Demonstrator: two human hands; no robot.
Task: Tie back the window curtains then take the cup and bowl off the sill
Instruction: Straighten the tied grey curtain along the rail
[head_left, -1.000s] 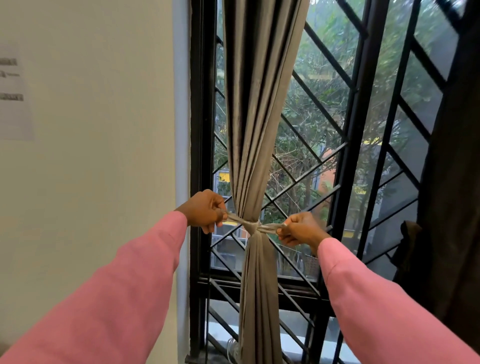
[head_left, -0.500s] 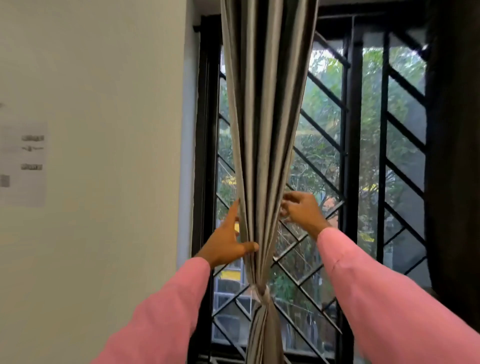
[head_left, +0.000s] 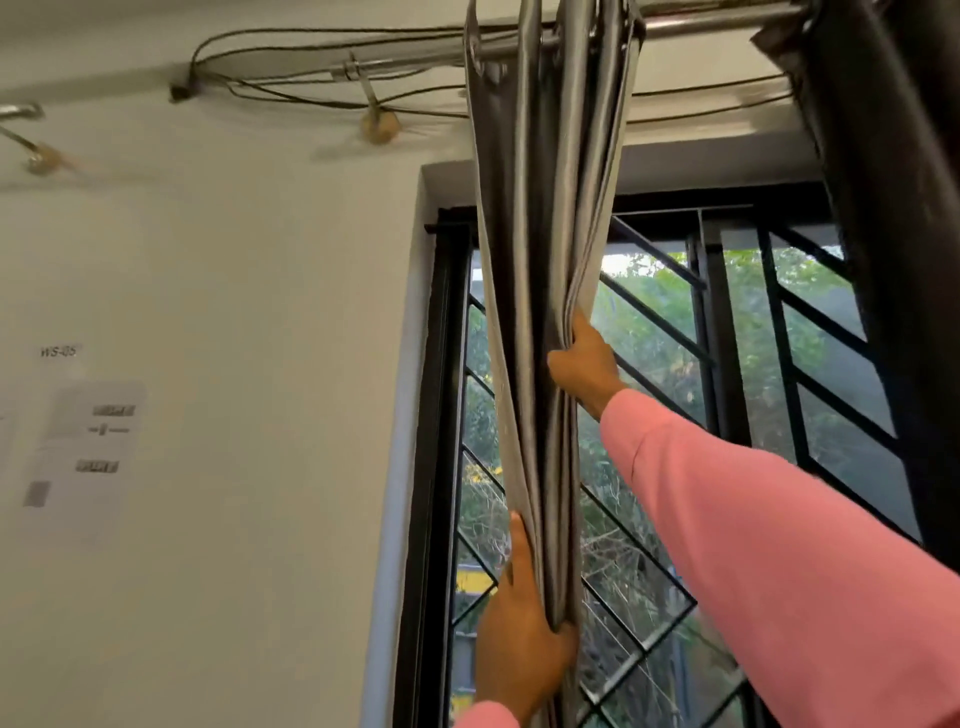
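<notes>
– Two curtains on the rod (head_left: 701, 23): grey curtain (head_left: 540, 208) bunched at the left of the window (head_left: 724, 338), dark curtain (head_left: 893, 208) at the right edge. Which step?
– Tie-back stage, by the look of it. The person is handling the grey bundle. No tie seen on the dark one, so call it the first half of the task.
– Hands?
– Right hand (head_left: 584, 364) is high up, fingers curled into the right-side folds, gripping them. Left hand (head_left: 519, 639) is lower, fingers laid up the left side and thumb hooked round the front, clasping the bundle.
– Next move?
– Judgement only: draw the folds together and release, then cross to the dark curtain, gather it with both hands and bind it. That needs a tie, and none shows for it.
– What's hidden?
– Plenty. Sill, cup and bowl are all below the frame, so they can't be placed. Any tie on the grey curtain is cut off at the bottom too. The dark curtain is only partly in frame. The right hand's fingertips are buried in cloth. Paper (head_left: 88, 441) on the wall is blurred and unreadable.
</notes>
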